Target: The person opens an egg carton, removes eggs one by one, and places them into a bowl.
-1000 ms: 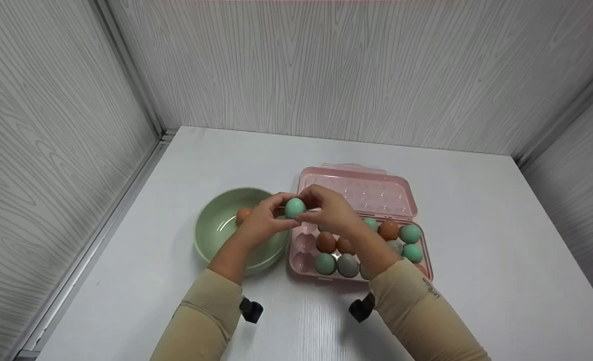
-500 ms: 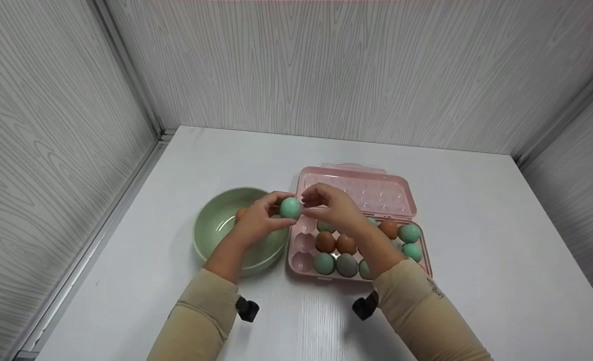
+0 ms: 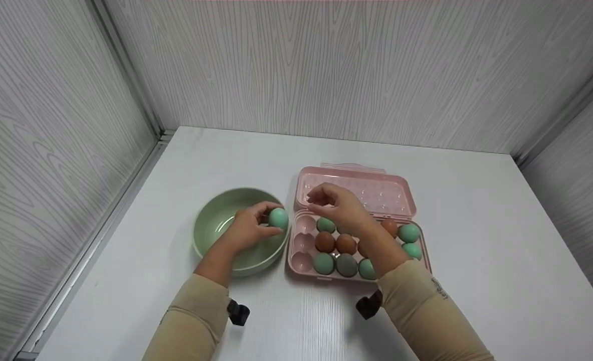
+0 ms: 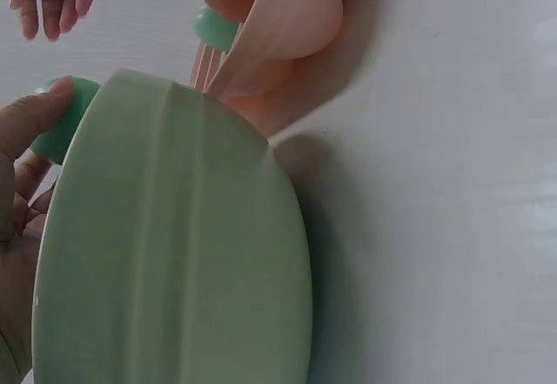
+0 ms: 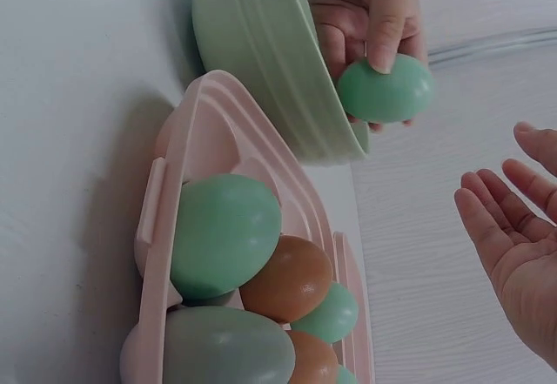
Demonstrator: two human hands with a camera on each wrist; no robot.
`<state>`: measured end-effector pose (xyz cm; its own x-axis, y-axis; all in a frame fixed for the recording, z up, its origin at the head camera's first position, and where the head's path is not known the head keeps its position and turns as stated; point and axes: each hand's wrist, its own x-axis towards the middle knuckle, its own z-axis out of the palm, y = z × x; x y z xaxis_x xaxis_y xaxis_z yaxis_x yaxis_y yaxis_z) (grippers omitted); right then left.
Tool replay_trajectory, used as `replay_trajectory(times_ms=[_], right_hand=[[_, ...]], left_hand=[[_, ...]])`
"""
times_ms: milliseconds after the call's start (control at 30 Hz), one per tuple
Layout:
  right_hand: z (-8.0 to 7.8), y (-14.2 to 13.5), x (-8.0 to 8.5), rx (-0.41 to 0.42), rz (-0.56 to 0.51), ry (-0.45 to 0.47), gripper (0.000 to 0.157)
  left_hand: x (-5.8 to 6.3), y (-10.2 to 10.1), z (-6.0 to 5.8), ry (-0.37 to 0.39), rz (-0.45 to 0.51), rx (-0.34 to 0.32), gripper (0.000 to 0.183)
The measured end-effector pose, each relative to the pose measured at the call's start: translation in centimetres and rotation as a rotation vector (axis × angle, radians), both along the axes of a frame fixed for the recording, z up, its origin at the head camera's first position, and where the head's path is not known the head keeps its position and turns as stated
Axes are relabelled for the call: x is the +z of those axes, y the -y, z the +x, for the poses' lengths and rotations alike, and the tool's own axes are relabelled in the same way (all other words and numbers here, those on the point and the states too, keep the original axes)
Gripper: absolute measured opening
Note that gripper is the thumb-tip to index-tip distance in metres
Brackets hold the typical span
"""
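Note:
My left hand (image 3: 246, 229) holds a green egg (image 3: 278, 218) between thumb and fingers at the right side of the light green bowl (image 3: 207, 213). In the right wrist view the held egg (image 5: 387, 88) lies on its side under the thumb, beside the bowl's rim. My right hand (image 3: 344, 208) hovers over the back of the pink egg box (image 3: 304, 244), holding nothing, its fingers loosely bent. Several green, brown and grey eggs sit in the box, and the left column of hollows holds none. The left hand hides part of the bowl's inside.
The egg box's lid (image 3: 361, 193) lies folded back behind it. Bowl and box stand side by side on a white table (image 3: 476, 225). Grey wood-grain panels (image 3: 296, 70) rise at the back and both sides.
Both hands were at the green egg a second ago. The right hand has let go and drawn off to the right, while the left has carried the egg left and down toward the bowl.

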<state>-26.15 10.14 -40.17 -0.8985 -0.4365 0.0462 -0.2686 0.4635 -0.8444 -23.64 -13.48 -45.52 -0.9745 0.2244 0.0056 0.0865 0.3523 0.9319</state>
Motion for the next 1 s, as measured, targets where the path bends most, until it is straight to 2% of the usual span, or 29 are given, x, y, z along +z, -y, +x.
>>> replay_trajectory(times_ms=[133, 400, 600, 733, 1000], right_hand=[[0.0, -0.1, -0.1, -0.001, 0.004, -0.005, 0.018], [0.0, -0.3, -0.2, -0.012, -0.002, 0.021, 0.018], [0.1, -0.4, -0.2, -0.004, -0.001, 0.02, 0.018], [0.1, -0.5, -0.3, -0.001, -0.014, 0.037, 0.017], [0.1, -0.8, -0.5, -0.007, -0.026, 0.043, 0.019]], left_hand=[[-0.5, 0.4, 0.0, -0.031, -0.05, -0.02, 0.045], [-1.3, 0.2, 0.2, 0.049, -0.082, -0.053, 0.046], [-1.6, 0.0, 0.3, 0.058, -0.122, -0.083, 0.043], [-1.8, 0.1, 0.2, 0.089, -0.097, -0.08, 0.042], [-2.1, 0.9, 0.3, 0.133, 0.023, -0.102, 0.044]])
